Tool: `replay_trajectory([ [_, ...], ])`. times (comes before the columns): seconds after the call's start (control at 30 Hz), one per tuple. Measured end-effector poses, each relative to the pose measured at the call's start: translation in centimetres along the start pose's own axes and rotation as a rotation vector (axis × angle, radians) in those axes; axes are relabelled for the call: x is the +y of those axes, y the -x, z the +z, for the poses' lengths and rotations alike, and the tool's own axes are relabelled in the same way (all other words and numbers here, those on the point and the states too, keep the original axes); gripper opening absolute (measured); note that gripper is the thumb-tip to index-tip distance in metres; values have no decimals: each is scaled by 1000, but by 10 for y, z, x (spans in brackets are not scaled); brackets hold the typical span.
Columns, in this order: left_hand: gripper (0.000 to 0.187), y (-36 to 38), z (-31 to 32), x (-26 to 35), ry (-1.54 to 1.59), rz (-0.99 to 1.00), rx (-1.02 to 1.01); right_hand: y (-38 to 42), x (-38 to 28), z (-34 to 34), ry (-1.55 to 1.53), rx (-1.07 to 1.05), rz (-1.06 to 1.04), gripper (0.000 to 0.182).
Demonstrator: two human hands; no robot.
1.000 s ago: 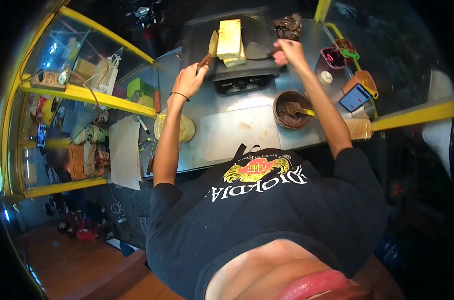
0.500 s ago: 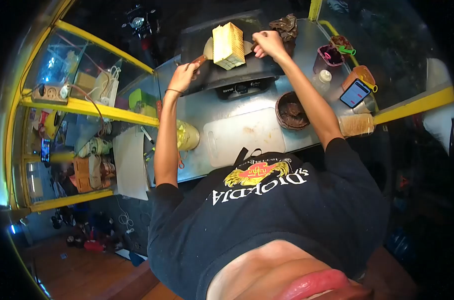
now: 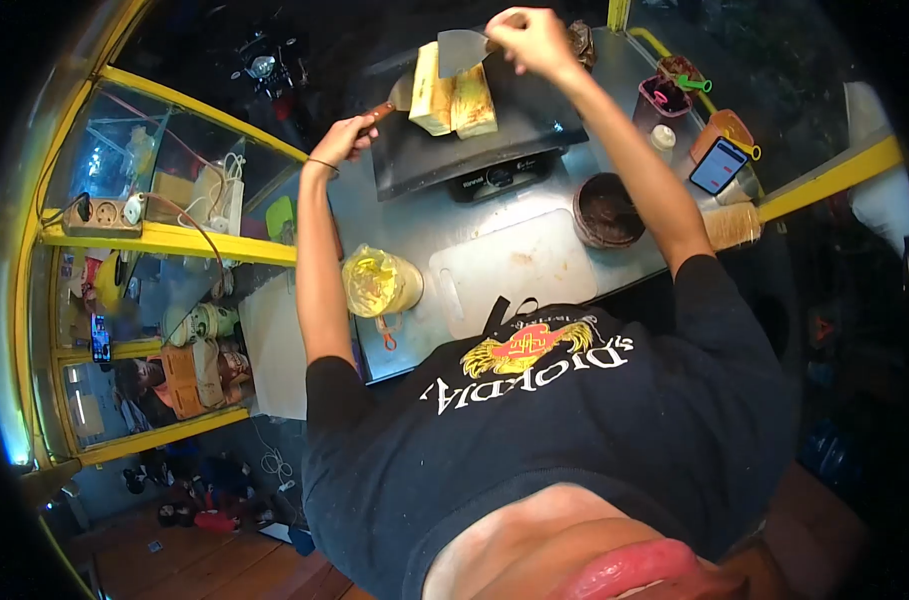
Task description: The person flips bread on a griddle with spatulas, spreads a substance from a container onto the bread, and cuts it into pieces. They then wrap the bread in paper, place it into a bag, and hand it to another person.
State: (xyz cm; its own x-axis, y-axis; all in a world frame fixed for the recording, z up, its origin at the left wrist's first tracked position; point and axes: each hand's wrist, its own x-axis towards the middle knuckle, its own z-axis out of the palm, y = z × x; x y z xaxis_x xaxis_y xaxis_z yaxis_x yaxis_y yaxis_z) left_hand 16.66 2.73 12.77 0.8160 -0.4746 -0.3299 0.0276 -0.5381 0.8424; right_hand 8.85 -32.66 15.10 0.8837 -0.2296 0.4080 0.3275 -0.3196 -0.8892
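Two toasted bread blocks, a left block [image 3: 430, 98] and a right block [image 3: 473, 108], stand side by side on the black griddle [image 3: 404, 158] with a narrow gap between them. My left hand [image 3: 342, 139] is closed around the wooden handle of a spatula [image 3: 379, 110], whose blade meets the left side of the bread. From the far right, my right hand [image 3: 534, 45] grips a second spatula [image 3: 461, 53]. Its broad metal blade overlaps the top of both blocks in this view. Below the griddle is a black stove [image 3: 499, 180].
Nearer my body lie a white cutting board [image 3: 504, 275], a yellow-bag-lined jug [image 3: 384, 282] and a dark-lined tub [image 3: 607, 212]. On the right are a phone [image 3: 719, 165], a white-capped bottle [image 3: 661, 138] and a pink container [image 3: 654, 100]. Yellow-framed glass shelving [image 3: 164, 235] borders the left.
The bread, seen as one block before, now shows as two blocks with a gap. My right hand has risen, bringing its spatula above the bread; my left keeps its spatula at the side.
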Motion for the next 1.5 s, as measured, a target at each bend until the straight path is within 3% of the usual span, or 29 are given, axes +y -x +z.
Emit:
replay_trajectory([
  [0.07,35,-7,-18,-16,97,-97,-137,-21,44,-19,-211,-32,120,22],
  [0.13,34,-10,-21,-30,178,-93,-176,-23,82,-25,-318,-92,389,18],
  [0.23,34,-10,-22,-25,201,-58,-178,0,123,-12,-238,-123,595,14],
  [0.3,35,-6,-7,-7,33,34,-37,5,127,-11,-354,-154,542,12],
  [0.37,35,5,9,28,-218,83,130,2,129,-7,-236,-156,423,14],
  [0.4,36,-5,6,25,-293,303,143,3,120,-9,-225,-163,491,15],
  [0.43,35,-1,2,37,-399,271,124,-1,126,-8,-203,-155,478,16],
  [0.5,34,27,16,69,-309,197,105,-4,127,-10,-159,-156,520,16],
  [0.53,36,35,29,71,-419,343,219,-3,123,-10,-120,-153,526,15],
  [0.7,45,31,31,36,-589,210,197,4,124,-6,-186,-129,559,18],
  [0.8,42,29,77,29,-575,252,94,9,131,5,-201,-95,498,20],
  [0.87,43,17,83,16,-685,307,163,9,132,9,-217,-62,508,19],
  [0.93,43,21,86,12,-573,306,248,6,133,10,-178,-84,522,17],
  [1.0,43,32,88,6,-514,177,298,5,132,12,-132,-79,516,18],
  [1.17,43,103,147,-13,22,-10,450,2,129,16,-144,-60,537,19],
  [1.27,41,108,190,-45,433,-123,511,-8,135,26,-137,-43,535,25],
  [1.4,40,94,233,-97,1277,163,71,-41,164,53,-10,-43,497,24],
  [1.43,44,91,243,-107,1461,264,-79,-29,139,42,-39,-24,501,18],
  [1.5,46,97,260,-110,1629,278,-103,-14,117,28,-68,-20,503,13],
])
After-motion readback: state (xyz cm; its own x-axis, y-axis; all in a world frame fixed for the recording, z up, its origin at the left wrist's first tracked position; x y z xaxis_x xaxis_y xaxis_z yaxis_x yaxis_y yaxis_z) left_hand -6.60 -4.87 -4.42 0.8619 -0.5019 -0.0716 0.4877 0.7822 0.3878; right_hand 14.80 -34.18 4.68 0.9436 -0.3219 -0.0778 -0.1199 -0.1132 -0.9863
